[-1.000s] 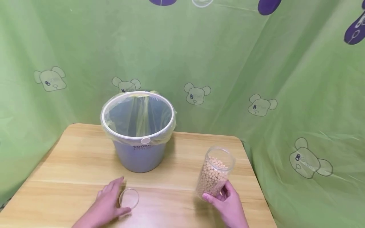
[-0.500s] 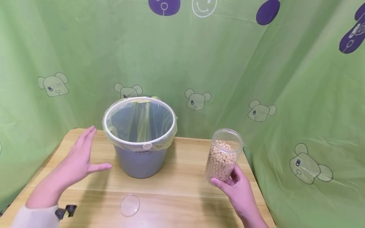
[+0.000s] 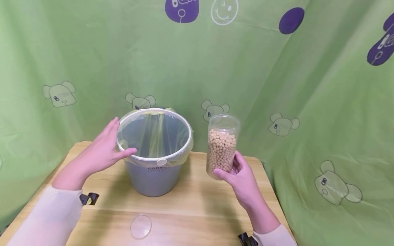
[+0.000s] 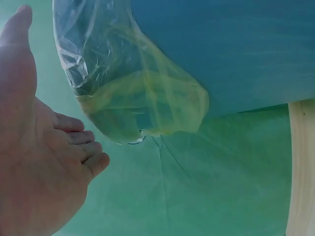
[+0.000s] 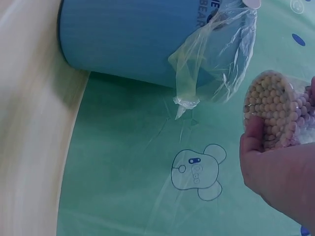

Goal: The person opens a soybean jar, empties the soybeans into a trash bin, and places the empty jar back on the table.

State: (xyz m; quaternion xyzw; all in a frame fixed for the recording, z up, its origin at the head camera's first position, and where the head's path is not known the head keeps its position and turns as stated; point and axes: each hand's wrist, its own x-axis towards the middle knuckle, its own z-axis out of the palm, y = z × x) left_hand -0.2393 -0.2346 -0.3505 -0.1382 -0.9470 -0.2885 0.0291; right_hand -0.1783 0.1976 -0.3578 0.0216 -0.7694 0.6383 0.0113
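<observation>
**Jar of beans held up beside the lined bin**

A clear plastic jar (image 3: 222,145), without a lid and filled most of the way with pale round beans (image 3: 221,150), is held upright in the air just to the right of the bin's rim, above the right part of the table. The right hand (image 3: 240,177) grips it low down, fingers and thumb curled round its base; in the right wrist view the same jar (image 5: 275,115) shows end-on, with a thumb laid across its bottom.

Just left of the jar stands a blue-grey waste bin (image 3: 154,172) on the wooden table (image 3: 197,201). A thin clear bag liner (image 3: 154,136) is folded over its top and held by a white ring (image 3: 157,159). The left hand (image 3: 106,150) lies at the bin's left rim with fingers straight and grasping nothing; the thumb reaches along the ring and seems to touch it, though the head view does not settle that. From the left wrist view the hand (image 4: 39,162) is flat and apart from a knotted fold of liner (image 4: 138,103) hanging off the bin's side.

A small clear round lid (image 3: 140,226) lies flat on the table near its front edge, well apart from both hands. Green cloth printed with bears (image 3: 277,85) hangs behind and to the right.
</observation>
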